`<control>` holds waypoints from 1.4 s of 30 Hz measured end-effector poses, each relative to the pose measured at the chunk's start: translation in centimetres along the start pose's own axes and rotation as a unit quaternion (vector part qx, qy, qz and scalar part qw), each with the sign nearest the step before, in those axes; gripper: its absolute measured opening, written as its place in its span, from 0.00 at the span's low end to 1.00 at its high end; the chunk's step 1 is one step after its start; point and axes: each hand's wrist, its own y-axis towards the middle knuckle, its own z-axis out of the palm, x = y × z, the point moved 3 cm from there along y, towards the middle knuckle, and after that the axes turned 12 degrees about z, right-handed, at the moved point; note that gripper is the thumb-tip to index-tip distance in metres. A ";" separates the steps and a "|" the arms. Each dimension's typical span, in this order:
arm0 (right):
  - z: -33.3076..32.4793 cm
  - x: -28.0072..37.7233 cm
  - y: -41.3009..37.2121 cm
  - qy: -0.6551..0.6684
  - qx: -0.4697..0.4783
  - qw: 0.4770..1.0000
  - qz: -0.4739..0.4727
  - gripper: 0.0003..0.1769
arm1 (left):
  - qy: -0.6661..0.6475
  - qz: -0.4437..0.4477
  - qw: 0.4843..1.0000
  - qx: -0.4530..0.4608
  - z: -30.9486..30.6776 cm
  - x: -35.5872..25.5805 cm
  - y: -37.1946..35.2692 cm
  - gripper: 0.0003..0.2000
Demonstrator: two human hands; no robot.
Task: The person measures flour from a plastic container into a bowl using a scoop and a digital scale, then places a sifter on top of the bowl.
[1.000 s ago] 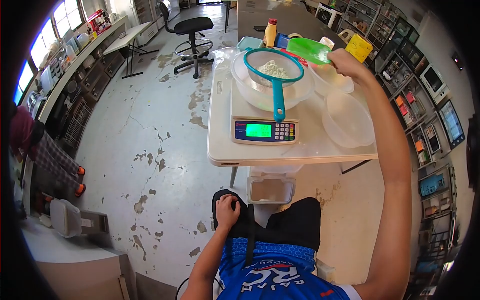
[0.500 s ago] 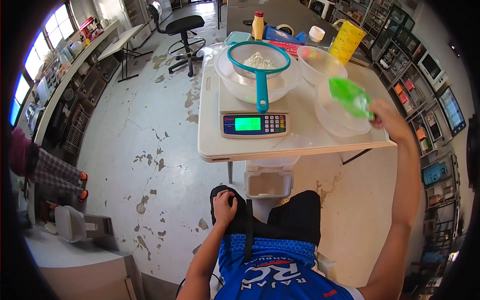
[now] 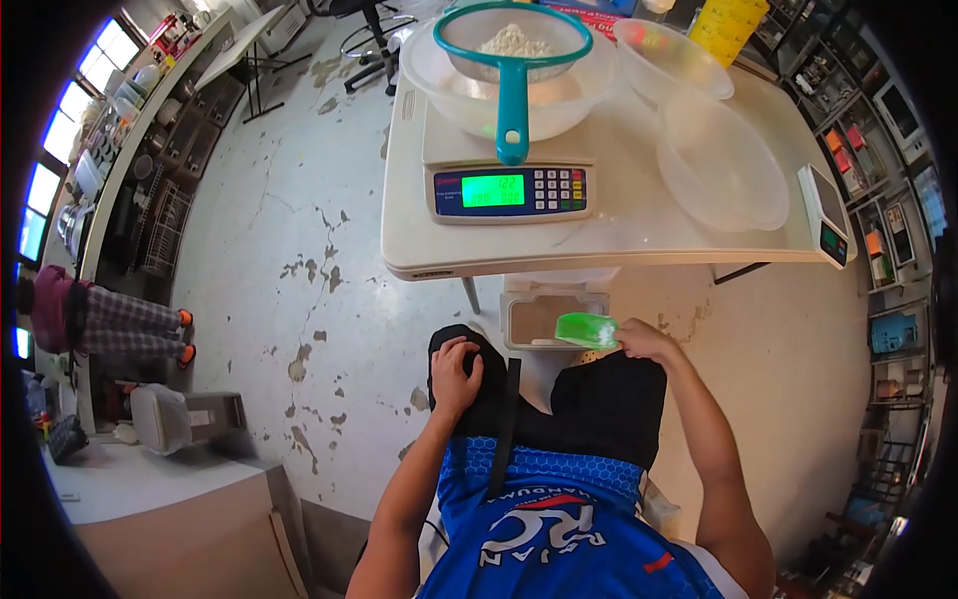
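My right hand (image 3: 645, 339) grips the handle of a green scoop (image 3: 587, 329), which has a little white powder in it. The scoop is over the near right part of an open plastic bin (image 3: 529, 321) below the table edge. My left hand (image 3: 457, 375) rests on my left knee, fingers apart and holding nothing. On the table, a teal-rimmed sieve (image 3: 513, 110) with a heap of white powder (image 3: 514, 42) lies across a translucent bowl (image 3: 424, 75). That bowl stands on a digital scale (image 3: 511, 194) with a lit green display.
Two more translucent bowls (image 3: 723, 165) stand on the right of the white table (image 3: 639, 215). A small scale (image 3: 822, 210) is at its right edge; a yellow container (image 3: 733, 30) stands behind. Another person (image 3: 110, 314) is at the left counter. Shelves line the right wall.
My right hand has brought the scoop down from over the right-hand bowl to the bin below the table. My view has tipped downward. My left hand stays on my knee.
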 end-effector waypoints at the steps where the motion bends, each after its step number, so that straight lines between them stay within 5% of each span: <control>1: 0.8 -0.8 2.2 -0.002 0.008 1.000 0.004 0.19 | 0.002 -0.008 1.000 0.003 0.1 -0.2 -0.1 0.06; 4: 4.0 -4.3 11.4 -0.057 0.003 0.997 0.059 0.18 | 0.017 -0.008 1.000 0.007 -0.1 -0.4 0.3 0.07; 6: 5.8 -6.3 16.3 -0.255 -0.195 0.946 -0.050 0.19 | 0.013 -0.011 1.000 0.024 0.2 -0.6 0.5 0.08; 9: 7.2 -4.9 18.6 -0.209 -0.220 0.950 0.073 0.19 | 0.016 -0.009 0.999 0.037 0.3 -0.7 0.9 0.08; 14: 8.5 -5.2 24.8 -0.128 -0.303 0.940 0.089 0.16 | 0.009 -0.039 0.997 0.062 0.0 -0.4 1.2 0.09; 19: 10.4 -5.0 30.6 -0.112 -0.268 0.955 0.053 0.16 | 0.023 -0.030 0.996 0.076 -0.1 0.3 1.5 0.10; 23: 13.7 -14.6 29.7 -0.101 -0.241 0.964 0.036 0.16 | 0.013 -0.044 0.994 0.097 0.3 0.4 1.7 0.10; 31: 17.5 -20.9 30.3 -0.082 -0.221 0.971 0.033 0.16 | 0.014 -0.060 0.991 0.121 0.5 0.6 1.8 0.11; 37: 14.6 -18.6 33.6 -0.086 -0.226 0.970 0.025 0.16 | 0.017 -0.045 0.994 0.098 0.6 0.4 2.0 0.11; 42: 10.6 -9.6 36.4 -0.094 -0.250 0.964 0.010 0.17 | 0.020 -0.042 0.995 0.089 0.3 0.1 1.8 0.10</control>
